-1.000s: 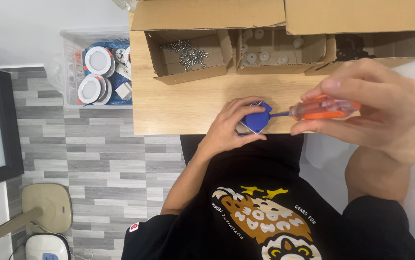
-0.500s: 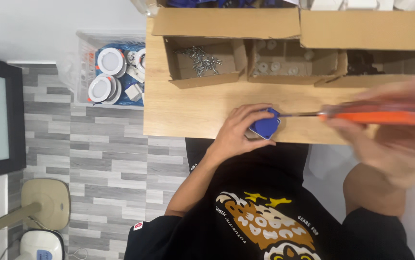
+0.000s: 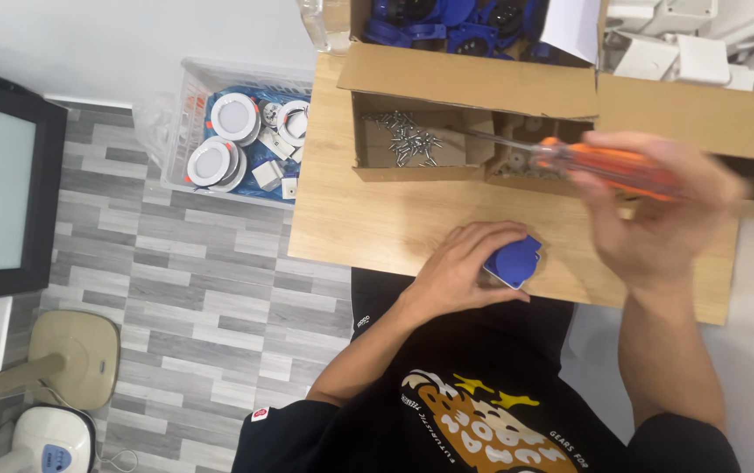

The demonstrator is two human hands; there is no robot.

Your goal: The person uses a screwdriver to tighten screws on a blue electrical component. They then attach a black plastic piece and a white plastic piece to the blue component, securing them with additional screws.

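Two hands differ now: right hand (image 3: 648,223), clamped on the orange screwdriver (image 3: 609,166), has lifted away toward the screw box (image 3: 412,140); left hand (image 3: 465,267) still grips the blue part (image 3: 515,260) at centre

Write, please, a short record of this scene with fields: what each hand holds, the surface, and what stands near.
left hand: grips a small blue plastic part against the wooden board
right hand: holds an orange-handled screwdriver, blurred, its metal shaft pointing toward the screws
cardboard box compartment: holds loose silver screws
behind the compartment: blue plastic parts in a carton
floor, left of the board: clear plastic bin with round white lamps
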